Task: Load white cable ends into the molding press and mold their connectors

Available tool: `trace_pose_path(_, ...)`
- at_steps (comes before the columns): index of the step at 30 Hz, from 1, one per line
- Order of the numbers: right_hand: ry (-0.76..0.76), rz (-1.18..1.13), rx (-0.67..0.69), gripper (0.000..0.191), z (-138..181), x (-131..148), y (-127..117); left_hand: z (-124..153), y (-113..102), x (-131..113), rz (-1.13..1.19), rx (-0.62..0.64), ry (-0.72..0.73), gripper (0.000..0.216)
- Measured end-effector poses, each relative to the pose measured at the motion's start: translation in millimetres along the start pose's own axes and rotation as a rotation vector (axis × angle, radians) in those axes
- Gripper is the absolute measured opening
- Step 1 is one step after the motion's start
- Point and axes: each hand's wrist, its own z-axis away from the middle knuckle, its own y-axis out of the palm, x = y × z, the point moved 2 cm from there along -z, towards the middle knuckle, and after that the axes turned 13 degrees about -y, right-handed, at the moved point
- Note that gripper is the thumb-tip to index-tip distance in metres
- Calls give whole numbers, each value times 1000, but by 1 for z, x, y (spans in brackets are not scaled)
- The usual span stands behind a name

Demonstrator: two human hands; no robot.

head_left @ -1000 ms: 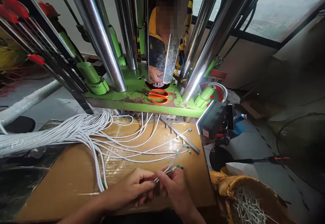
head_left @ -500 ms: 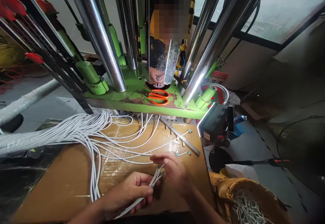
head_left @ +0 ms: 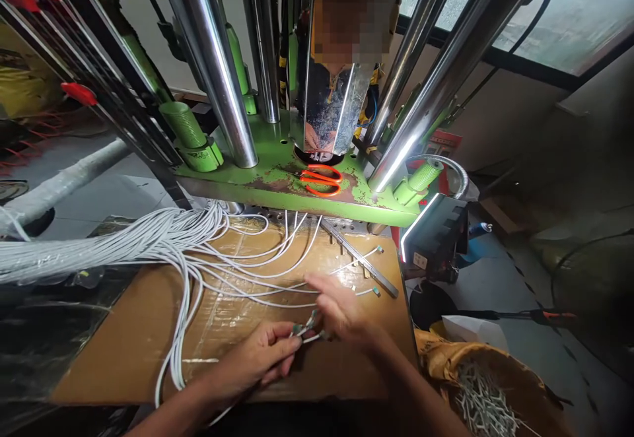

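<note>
In my left hand [head_left: 270, 354], closed low over the cardboard's front part, are several white cables [head_left: 310, 338]. Small green-tipped connectors show at their ends beside the thumb. My right hand [head_left: 341, 311] is just right of these ends, its fingers stretched out and somewhat blurred. Whether it touches the cables is hard to see. Behind it, more loose cable ends with green connectors [head_left: 376, 291] lie on the cardboard [head_left: 238, 364], near a narrow metal bar with small brass-coloured tabs [head_left: 364, 261].
A thick bundle of white cables [head_left: 163, 229] runs in from the left. Orange-handled scissors [head_left: 321, 181] lie on the green machine bed [head_left: 267, 183], between steel columns [head_left: 218, 80]. At right are a black box with a light strip [head_left: 433, 239] and a sack of white scraps [head_left: 488, 397].
The cable ends in my left hand have dropped and turned toward the right. My right hand's fingers have shifted and spread. The view has shifted slightly.
</note>
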Motion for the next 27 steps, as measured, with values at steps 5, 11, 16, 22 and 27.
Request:
trace_pose_path(5, 69, 317, 39, 39, 14, -28, -13, -5, 1, -18, -22, -164, 40, 42)
trace_pose_path(11, 267, 282, -163, 40, 56, 8, -6, -10, 3, -29, -36, -185, 85, 42)
trace_pose_path(16, 176, -85, -96, 49, 32, 15, 3, -18, 8, -30, -90, -179, 128, 45)
trace_pose_path(22, 525, 430, -54, 45, 44, -47, -50, -25, -13, -25, 29, -291, 209, 37)
trace_pose_path(27, 565, 337, 8, 32, 53, -46, -63, -27, -14, -30, -57, -299, 207, 40)
